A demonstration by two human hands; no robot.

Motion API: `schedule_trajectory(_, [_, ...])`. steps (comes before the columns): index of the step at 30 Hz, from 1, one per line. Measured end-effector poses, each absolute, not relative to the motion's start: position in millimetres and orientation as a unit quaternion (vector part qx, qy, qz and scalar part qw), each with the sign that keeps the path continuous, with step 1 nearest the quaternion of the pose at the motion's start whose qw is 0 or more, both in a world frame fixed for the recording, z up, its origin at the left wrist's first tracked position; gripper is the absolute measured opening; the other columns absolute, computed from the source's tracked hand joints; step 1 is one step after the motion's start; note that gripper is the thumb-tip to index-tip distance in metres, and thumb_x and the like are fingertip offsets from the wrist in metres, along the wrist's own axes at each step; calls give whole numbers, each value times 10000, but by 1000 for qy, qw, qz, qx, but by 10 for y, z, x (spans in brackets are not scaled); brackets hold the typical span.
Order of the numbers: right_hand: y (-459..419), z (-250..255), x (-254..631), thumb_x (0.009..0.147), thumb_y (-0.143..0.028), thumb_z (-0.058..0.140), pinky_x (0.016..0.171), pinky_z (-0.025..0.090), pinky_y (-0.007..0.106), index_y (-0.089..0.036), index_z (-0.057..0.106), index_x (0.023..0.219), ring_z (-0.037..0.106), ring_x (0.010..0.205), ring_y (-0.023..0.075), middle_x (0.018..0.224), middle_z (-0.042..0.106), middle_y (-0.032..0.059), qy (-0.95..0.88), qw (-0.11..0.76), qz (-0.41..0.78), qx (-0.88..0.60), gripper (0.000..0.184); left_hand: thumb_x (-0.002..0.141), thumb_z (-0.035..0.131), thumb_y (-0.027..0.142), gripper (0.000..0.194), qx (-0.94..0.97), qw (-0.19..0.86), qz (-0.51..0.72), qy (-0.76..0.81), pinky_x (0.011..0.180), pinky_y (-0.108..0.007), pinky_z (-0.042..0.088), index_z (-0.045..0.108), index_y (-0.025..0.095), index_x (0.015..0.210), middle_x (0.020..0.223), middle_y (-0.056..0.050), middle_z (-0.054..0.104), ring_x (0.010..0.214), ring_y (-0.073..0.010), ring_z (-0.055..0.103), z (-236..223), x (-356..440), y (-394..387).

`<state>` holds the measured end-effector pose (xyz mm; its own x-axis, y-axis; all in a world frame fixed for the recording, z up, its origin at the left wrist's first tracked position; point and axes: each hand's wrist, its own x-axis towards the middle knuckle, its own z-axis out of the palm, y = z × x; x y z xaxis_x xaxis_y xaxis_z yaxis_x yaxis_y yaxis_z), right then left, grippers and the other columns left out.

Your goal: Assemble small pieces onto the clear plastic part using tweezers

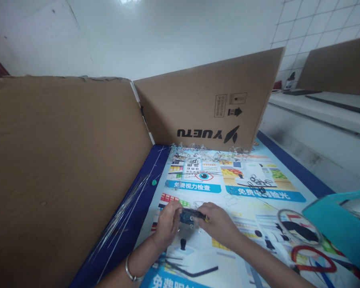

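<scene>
My left hand (167, 224) and my right hand (218, 221) meet over a printed poster mat (246, 200) on the table. Together they pinch a small blue and black part (187, 217) between their fingertips. A thin dark tool with a yellow tip (199, 215) lies along my right fingers. Both hands have curled fingers. A metal bangle (129, 271) circles my left wrist. What the blue part is exactly I cannot make out.
Cardboard sheets stand as walls on the left (57, 168) and at the back (210, 108). Small black rings (259, 185) lie on the mat, with clear plastic bits (204, 149) by the back wall. A teal box (342, 224) sits right, beside a clear ring (298, 226).
</scene>
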<state>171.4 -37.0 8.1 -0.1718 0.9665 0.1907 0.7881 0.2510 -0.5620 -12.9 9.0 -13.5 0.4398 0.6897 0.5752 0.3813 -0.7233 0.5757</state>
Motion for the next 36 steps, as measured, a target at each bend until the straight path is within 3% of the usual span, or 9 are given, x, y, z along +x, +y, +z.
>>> schedule_trajectory(5, [-351, -50, 1606, 771, -381, 482, 490, 272, 215, -174, 510, 607, 415, 552, 107, 553, 447, -41, -657, 346, 326, -585, 266, 881, 316, 215, 189, 818, 221, 399, 351, 598, -253, 404, 490, 168, 823, 687, -20, 531, 638, -139, 512, -184, -147, 95])
schedule_trajectory(11, [-381, -135, 1504, 758, -371, 503, 522, 306, 213, -170, 518, 629, 428, 586, 110, 602, 461, -33, -637, 405, 336, -563, 239, 874, 332, 190, 159, 823, 184, 401, 359, 601, -251, 407, 490, 179, 875, 726, -25, 550, 654, -141, 524, -167, -122, 77])
schedule_trajectory(18, [-378, -135, 1513, 757, -381, 497, 533, 319, 216, -174, 526, 645, 441, 599, 117, 618, 478, -25, -642, 403, 326, -565, 238, 858, 348, 162, 167, 847, 130, 394, 333, 626, -259, 417, 513, 181, 876, 731, -35, 564, 688, -155, 536, -136, -105, 90])
schedule_trajectory(25, [-365, -167, 1532, 758, -378, 490, 511, 294, 211, -172, 486, 611, 408, 573, 106, 580, 435, -40, -624, 404, 349, -571, 254, 877, 319, 203, 179, 835, 198, 398, 324, 667, -281, 426, 495, 177, 853, 767, -53, 559, 732, -163, 530, -123, -119, 89])
schedule_trajectory(31, [-356, -134, 1558, 781, -389, 474, 524, 301, 220, -178, 514, 629, 437, 588, 116, 606, 481, -29, -668, 365, 301, -574, 263, 886, 318, 219, 185, 816, 230, 402, 346, 617, -253, 414, 493, 176, 846, 720, -26, 539, 666, -138, 517, -157, -135, 90])
schedule_trajectory(36, [-356, 6, 1670, 805, -311, 479, 664, 332, 266, -193, 585, 749, 477, 740, 161, 721, 554, 17, -759, 289, 147, -565, 168, 873, 336, 186, 162, 827, 204, 402, 336, 647, -267, 420, 496, 174, 849, 779, -47, 550, 736, -155, 527, -176, -148, 111])
